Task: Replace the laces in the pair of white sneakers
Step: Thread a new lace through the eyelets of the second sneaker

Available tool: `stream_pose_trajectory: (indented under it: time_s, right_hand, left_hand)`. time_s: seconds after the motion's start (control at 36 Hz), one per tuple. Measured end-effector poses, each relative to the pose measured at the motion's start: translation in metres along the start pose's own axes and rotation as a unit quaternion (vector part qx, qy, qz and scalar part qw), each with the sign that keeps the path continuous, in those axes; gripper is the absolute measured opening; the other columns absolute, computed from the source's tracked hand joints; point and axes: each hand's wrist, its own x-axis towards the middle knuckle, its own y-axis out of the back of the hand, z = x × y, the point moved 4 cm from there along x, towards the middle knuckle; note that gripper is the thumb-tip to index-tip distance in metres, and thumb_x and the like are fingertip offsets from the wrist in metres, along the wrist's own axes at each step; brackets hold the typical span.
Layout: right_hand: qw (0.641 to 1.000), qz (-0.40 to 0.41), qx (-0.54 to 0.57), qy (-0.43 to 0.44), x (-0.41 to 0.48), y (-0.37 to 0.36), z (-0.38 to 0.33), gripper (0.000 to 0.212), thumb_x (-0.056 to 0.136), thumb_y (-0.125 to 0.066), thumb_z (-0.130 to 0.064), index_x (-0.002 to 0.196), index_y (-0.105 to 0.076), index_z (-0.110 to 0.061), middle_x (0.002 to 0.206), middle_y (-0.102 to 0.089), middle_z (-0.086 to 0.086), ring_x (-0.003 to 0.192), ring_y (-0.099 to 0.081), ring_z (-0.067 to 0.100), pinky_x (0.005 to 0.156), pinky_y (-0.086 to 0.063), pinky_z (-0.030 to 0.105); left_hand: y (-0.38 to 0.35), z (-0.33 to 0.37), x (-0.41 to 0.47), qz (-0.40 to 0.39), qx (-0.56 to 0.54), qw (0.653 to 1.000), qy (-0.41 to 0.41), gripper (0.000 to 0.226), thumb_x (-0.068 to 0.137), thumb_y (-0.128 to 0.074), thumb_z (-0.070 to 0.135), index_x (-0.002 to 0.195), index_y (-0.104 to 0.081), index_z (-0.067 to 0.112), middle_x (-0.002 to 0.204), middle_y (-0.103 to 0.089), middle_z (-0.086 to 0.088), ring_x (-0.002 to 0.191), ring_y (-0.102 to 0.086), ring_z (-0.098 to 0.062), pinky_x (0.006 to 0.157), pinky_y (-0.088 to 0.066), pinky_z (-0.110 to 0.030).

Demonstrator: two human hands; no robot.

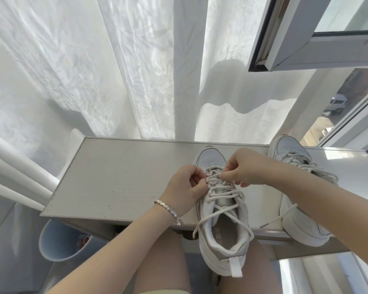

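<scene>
Overhanging edge: heel of the near sneaker (221,219) juts past the table (115,177) front.
Room: table surface stretches leftward of the hands.
Hands: left hand (185,187) and right hand (244,168) each pinch the lace (223,195) near the toe.
Around: second sneaker (285,151) right, partly under the right forearm; curtain (136,81) behind.

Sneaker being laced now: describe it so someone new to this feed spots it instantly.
Find the pale table before the white curtain. Of two white sneakers at its right end, take the middle sneaker, heel overhanging the near edge. Unlike the right sneaker, it has the left hand and right hand pinching its laces near the toe.
</scene>
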Motion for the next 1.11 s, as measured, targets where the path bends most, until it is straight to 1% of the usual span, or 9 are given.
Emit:
stream_pose_trajectory:
  time_s: [0.11,0.19,0.33,0.47,0.61,0.75,0.89,1.03,1.11]
  right_hand:
    - [0.993,-0.022,0.115,-0.013,-0.002,-0.001,0.013,0.022,0.088,-0.063,-0.018,0.069,-0.064,-0.009,0.063,-0.058,0.002,0.055,-0.052,0.007,0.050,-0.046,0.012]
    - [0.967,-0.043,0.247,-0.047,-0.006,-0.008,0.026,0.019,0.092,-0.058,-0.018,0.086,-0.067,-0.002,0.079,-0.062,0.010,0.064,-0.056,0.011,0.054,-0.050,0.015]
    - [0.947,-0.028,0.316,-0.052,-0.010,-0.015,0.033,0.021,0.093,-0.056,-0.019,0.093,-0.066,0.000,0.082,-0.062,0.010,0.064,-0.055,0.012,0.053,-0.050,0.013]
    - [0.940,-0.017,0.337,-0.048,-0.012,-0.015,0.034,0.023,0.092,-0.057,-0.018,0.098,-0.066,0.002,0.075,-0.060,0.006,0.060,-0.054,0.008,0.052,-0.048,0.011]
    - [0.937,-0.003,0.345,-0.056,-0.024,-0.014,0.036,0.012,0.089,-0.061,-0.020,0.087,-0.063,-0.008,0.079,-0.063,0.006,0.064,-0.058,0.010,0.059,-0.052,0.016]
    - [0.962,0.000,0.271,-0.037,-0.035,-0.018,0.035,0.022,0.077,-0.074,-0.020,0.095,-0.061,-0.015,0.085,-0.062,0.000,0.073,-0.059,0.009,0.066,-0.055,0.022]
    - [0.955,0.014,0.294,-0.030,-0.034,-0.027,0.031,0.022,0.074,-0.074,-0.013,0.089,-0.058,-0.014,0.081,-0.056,0.002,0.066,-0.055,0.009,0.053,-0.048,0.018]
    - [0.955,0.071,0.290,-0.005,-0.031,-0.031,0.030,0.018,0.072,-0.073,-0.012,0.084,-0.058,-0.013,0.073,-0.054,0.003,0.058,-0.053,0.009,0.051,-0.047,0.019]
    - [0.954,0.098,0.282,-0.002,-0.029,-0.033,0.031,0.021,0.067,-0.075,-0.016,0.081,-0.059,-0.015,0.073,-0.057,0.002,0.058,-0.052,0.011,0.058,-0.048,0.028]
  left_hand:
    - [0.002,0.000,-0.002,-0.003,0.000,1.000,0.007,0.030,0.081,-0.056,-0.003,0.070,-0.050,0.024,0.070,-0.049,0.005,0.062,-0.042,-0.005,0.059,-0.038,-0.008]
    - [0.002,0.003,0.000,-0.016,0.011,1.000,0.016,0.027,0.082,-0.056,-0.001,0.071,-0.050,0.024,0.069,-0.050,0.005,0.062,-0.043,-0.007,0.058,-0.039,-0.008]
    - [0.007,0.031,0.008,-0.010,0.037,0.999,0.011,0.020,0.081,-0.059,0.010,0.072,-0.057,0.027,0.070,-0.053,0.013,0.057,-0.045,0.001,0.056,-0.038,-0.004]
    - [-0.009,0.050,0.017,-0.125,0.187,0.974,0.033,0.011,0.082,-0.064,0.030,0.073,-0.064,0.023,0.067,-0.057,0.013,0.058,-0.050,0.001,0.056,-0.039,-0.014]
    - [-0.012,0.053,0.024,-0.150,0.227,0.961,0.045,0.016,0.084,-0.064,0.029,0.077,-0.066,0.015,0.060,-0.053,0.006,0.058,-0.048,-0.009,0.057,-0.039,-0.018]
    - [-0.017,0.044,0.019,-0.163,0.168,0.971,0.054,0.009,0.085,-0.061,0.019,0.077,-0.062,0.015,0.060,-0.052,0.007,0.052,-0.045,-0.003,0.053,-0.038,-0.012]
    - [-0.015,0.038,0.012,-0.181,0.145,0.973,0.013,0.018,0.086,-0.059,0.015,0.069,-0.055,0.020,0.075,-0.049,0.008,0.057,-0.043,0.000,0.057,-0.036,-0.009]
    - [-0.011,0.030,0.005,-0.157,0.087,0.984,-0.018,0.029,0.087,-0.058,0.009,0.067,-0.049,0.028,0.083,-0.043,0.007,0.063,-0.042,0.004,0.064,-0.035,-0.010]
    - [-0.008,0.029,0.001,-0.148,0.045,0.987,-0.034,0.015,0.080,-0.057,0.023,0.068,-0.050,0.027,0.083,-0.044,0.007,0.062,-0.042,0.004,0.063,-0.035,-0.010]
